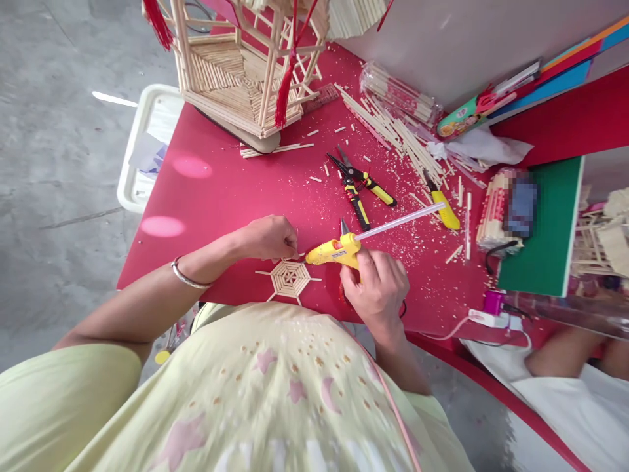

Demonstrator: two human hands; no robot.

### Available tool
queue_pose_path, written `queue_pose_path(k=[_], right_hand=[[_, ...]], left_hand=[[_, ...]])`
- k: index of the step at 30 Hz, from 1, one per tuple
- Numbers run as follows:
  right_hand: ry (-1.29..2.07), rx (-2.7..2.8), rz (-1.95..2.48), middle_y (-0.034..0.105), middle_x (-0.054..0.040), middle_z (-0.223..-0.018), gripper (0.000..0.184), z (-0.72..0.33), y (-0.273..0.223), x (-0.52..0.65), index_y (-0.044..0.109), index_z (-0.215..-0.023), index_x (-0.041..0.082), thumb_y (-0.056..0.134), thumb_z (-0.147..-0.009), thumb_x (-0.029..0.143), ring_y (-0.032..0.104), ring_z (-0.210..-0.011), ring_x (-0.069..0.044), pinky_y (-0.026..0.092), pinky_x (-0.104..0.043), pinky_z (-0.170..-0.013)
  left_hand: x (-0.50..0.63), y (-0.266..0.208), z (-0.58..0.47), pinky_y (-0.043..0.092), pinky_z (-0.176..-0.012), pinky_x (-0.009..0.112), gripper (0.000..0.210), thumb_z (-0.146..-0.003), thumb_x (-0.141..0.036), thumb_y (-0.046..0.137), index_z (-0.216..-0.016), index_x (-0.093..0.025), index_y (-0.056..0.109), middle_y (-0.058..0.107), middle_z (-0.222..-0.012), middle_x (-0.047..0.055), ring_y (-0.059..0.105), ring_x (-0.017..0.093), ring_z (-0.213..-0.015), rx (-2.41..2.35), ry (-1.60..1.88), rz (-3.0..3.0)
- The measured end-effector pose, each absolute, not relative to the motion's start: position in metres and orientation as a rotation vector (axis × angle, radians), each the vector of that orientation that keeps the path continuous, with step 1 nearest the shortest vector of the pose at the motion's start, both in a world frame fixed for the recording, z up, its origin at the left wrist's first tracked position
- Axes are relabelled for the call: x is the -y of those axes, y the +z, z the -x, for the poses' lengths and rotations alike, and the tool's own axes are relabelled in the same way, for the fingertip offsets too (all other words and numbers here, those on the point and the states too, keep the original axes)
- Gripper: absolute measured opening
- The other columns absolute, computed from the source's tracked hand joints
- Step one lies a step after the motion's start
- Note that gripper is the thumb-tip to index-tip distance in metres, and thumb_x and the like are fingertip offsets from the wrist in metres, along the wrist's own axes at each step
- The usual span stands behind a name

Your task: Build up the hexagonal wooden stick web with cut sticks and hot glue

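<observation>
My right hand (377, 288) is wrapped round the handle of a yellow hot glue gun (334, 252), a long clear glue stick (400, 221) jutting from its back. The gun's nozzle points left, at the upper right edge of a small hexagonal web of wooden sticks (290, 278). This web lies flat near the table's front edge, with stick ends poking out around it. Just above it, my left hand (273, 237) is closed in a pinch at its upper edge. Whatever the left fingertips hold is too small and hidden to make out.
A wooden stick model (230, 72) with red tassels stands at the back left of the red table (221, 190). Pliers (356, 187), a yellow utility knife (443, 204), loose sticks (393, 128) and wood scraps lie beyond. A power strip (494, 319) sits right, near another person's legs.
</observation>
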State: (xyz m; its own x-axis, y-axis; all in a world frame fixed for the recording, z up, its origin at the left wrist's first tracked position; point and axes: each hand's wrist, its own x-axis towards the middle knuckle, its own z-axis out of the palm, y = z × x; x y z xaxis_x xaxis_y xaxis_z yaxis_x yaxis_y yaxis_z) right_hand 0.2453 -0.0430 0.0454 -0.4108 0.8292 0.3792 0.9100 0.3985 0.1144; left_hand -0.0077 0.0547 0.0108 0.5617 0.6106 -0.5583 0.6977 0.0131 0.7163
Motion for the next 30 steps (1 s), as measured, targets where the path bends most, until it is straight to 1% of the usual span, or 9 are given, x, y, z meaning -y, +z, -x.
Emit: queue_pose_path(k=[3, 8, 15, 22, 25, 30], right_hand=[[-0.439, 2.397, 1.527, 0.069, -0.0050, -0.089, 0.028, -0.2461, 0.0443, 0.0438, 0.061, -0.119, 0.018, 0.062, -0.091, 0.017, 0.060, -0.078, -0.020, 0.039, -0.037, -0.073], [-0.414, 2.397, 1.540, 0.070, -0.0062, -0.093, 0.033, -0.2470, 0.0418, 0.0460, 0.061, -0.122, 0.019, 0.060, -0.090, 0.016, 0.060, -0.080, -0.021, 0.038, -0.038, -0.074], [-0.421, 2.406, 1.497, 0.072, -0.0069, -0.096, 0.033, -0.2473, 0.0412, 0.0476, 0.061, -0.124, 0.018, 0.061, -0.091, 0.015, 0.061, -0.081, -0.021, 0.039, -0.038, -0.076], [-0.463, 2.390, 1.518, 0.073, -0.0067, -0.096, 0.033, -0.2496, 0.0411, 0.0488, 0.061, -0.123, 0.018, 0.062, -0.090, 0.015, 0.062, -0.081, -0.021, 0.040, -0.038, -0.075], [-0.457, 2.384, 1.537, 0.072, -0.0064, -0.096, 0.033, -0.2504, 0.0399, 0.0487, 0.061, -0.124, 0.019, 0.062, -0.090, 0.016, 0.063, -0.082, -0.020, 0.040, -0.037, -0.076], [-0.442, 2.377, 1.582, 0.071, -0.0061, -0.092, 0.029, -0.2487, 0.0409, 0.0493, 0.063, -0.120, 0.020, 0.062, -0.092, 0.021, 0.064, -0.081, -0.020, 0.042, -0.036, -0.076]], left_hand=[[-0.0549, 0.0130, 0.0049, 0.032, -0.053, 0.025, 0.022, -0.074, -0.039, 0.068, -0.073, -0.019, 0.078, 0.069, -0.062, 0.000, 0.056, 0.012, -0.058, -1.127, -0.126, -1.703], [-0.0548, 0.0111, 0.0055, 0.032, -0.055, 0.026, 0.024, -0.075, -0.040, 0.066, -0.071, -0.019, 0.076, 0.068, -0.063, 0.000, 0.054, 0.012, -0.059, -1.090, -0.115, -1.732], [-0.0550, 0.0123, 0.0060, 0.030, -0.051, 0.026, 0.020, -0.073, -0.037, 0.068, -0.069, -0.019, 0.075, 0.063, -0.056, -0.002, 0.051, 0.011, -0.053, -1.079, -0.125, -1.672], [-0.0553, 0.0132, 0.0070, 0.029, -0.052, 0.025, 0.018, -0.072, -0.034, 0.067, -0.067, -0.018, 0.073, 0.062, -0.057, -0.002, 0.051, 0.011, -0.054, -1.051, -0.113, -1.688], [-0.0556, 0.0138, 0.0075, 0.028, -0.050, 0.026, 0.017, -0.072, -0.034, 0.067, -0.065, -0.018, 0.071, 0.060, -0.055, -0.002, 0.049, 0.010, -0.051, -1.045, -0.105, -1.687], [-0.0560, 0.0157, 0.0080, 0.030, -0.050, 0.025, 0.018, -0.072, -0.034, 0.066, -0.065, -0.019, 0.071, 0.060, -0.055, -0.002, 0.050, 0.010, -0.051, -1.028, -0.121, -1.691]])
